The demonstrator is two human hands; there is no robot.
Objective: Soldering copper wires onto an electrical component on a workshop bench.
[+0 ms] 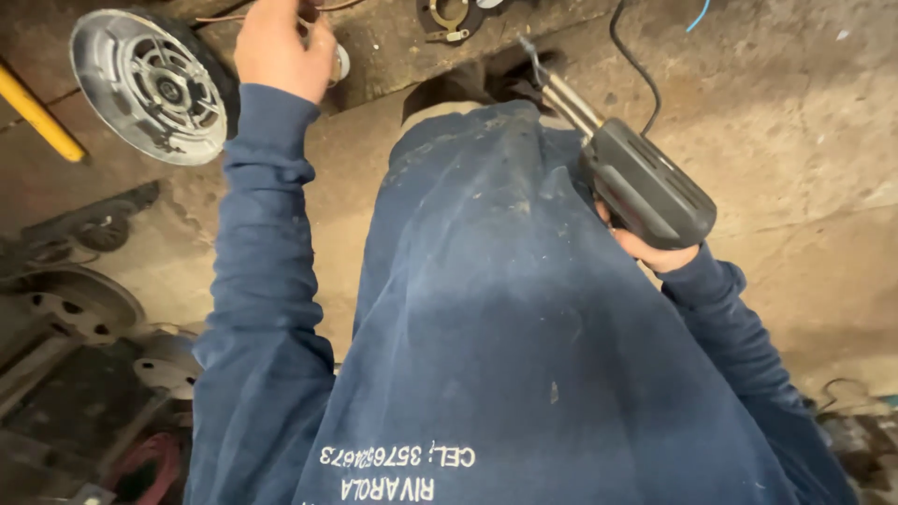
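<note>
A: What does each hand have?

B: The right hand [650,248] is wrapped shut round a dark soldering gun [645,182], tip aimed ahead and held away from the blue sweatshirt [505,309]. The left hand [281,42] reaches up to a small round part [341,61], fingers curled; whether it pinches it, I cannot tell.

A: Room to move?

B: Bare concrete floor [795,112] right of the gun; a fan cover [150,84] lies just left of the left hand.
</note>
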